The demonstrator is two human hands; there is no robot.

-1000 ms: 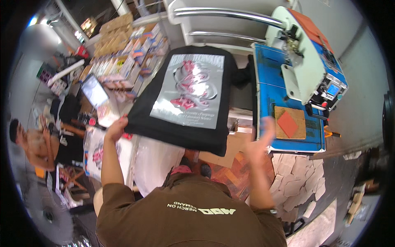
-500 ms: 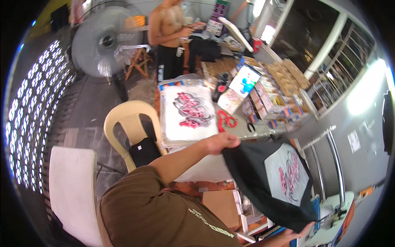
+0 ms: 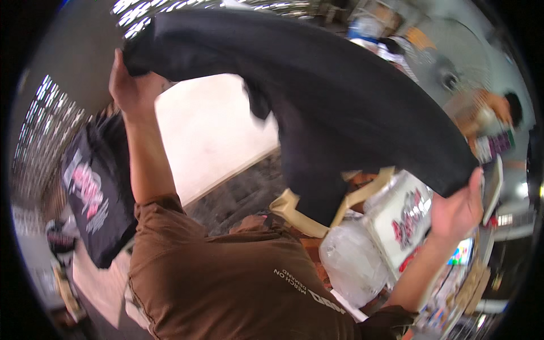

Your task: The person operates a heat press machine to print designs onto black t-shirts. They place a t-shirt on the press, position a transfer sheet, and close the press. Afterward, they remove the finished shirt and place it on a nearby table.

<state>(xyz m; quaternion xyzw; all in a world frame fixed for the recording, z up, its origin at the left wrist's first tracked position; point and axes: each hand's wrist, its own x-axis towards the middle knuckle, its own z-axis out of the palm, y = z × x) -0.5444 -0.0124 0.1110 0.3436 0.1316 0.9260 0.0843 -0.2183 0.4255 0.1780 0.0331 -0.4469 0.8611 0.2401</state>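
Note:
A black T-shirt (image 3: 340, 96) is spread in the air between my raised hands, partly hanging down in the middle. My left hand (image 3: 133, 85) grips its end at the upper left. My right hand (image 3: 458, 209) holds the other end, lower on the right. No print shows on the side facing me. Below and behind the cloth lies a white tabletop (image 3: 215, 130), partly covered from sight.
At the left hangs another black shirt (image 3: 93, 195) with a pink and grey print. A beige plastic chair (image 3: 300, 215), a clear plastic bag (image 3: 354, 263) and printed sheets (image 3: 405, 218) are at the right. Beyond are a fan (image 3: 449, 79) and another person (image 3: 496, 107).
My body has turned left, toward the white tabletop. The black T-shirt has swung round with me, is lifted higher and stretched wider; its print no longer shows.

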